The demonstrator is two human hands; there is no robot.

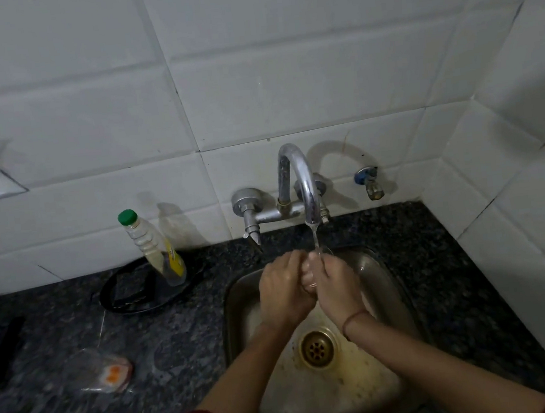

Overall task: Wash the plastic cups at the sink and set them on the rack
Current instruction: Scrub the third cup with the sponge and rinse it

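Both my hands are together over the steel sink (pixel 237 297), right under the running tap (pixel 299 183). My left hand (pixel 283 289) and my right hand (pixel 338 288) are closed around a clear plastic cup (pixel 325 251). Only a thin arc of its rim shows behind my right fingers; the rest is hidden by the hands. A thin stream of water falls from the spout onto the fingers and the cup. No rack is in view.
A soap bottle with a green cap (pixel 154 249) stands on a black round lid (pixel 132 295) left of the sink. A clear wrapped packet (pixel 103 370) lies on the dark granite counter (pixel 177 334). The brass drain (pixel 318 348) sits below my wrists. Tiled walls close the back and right.
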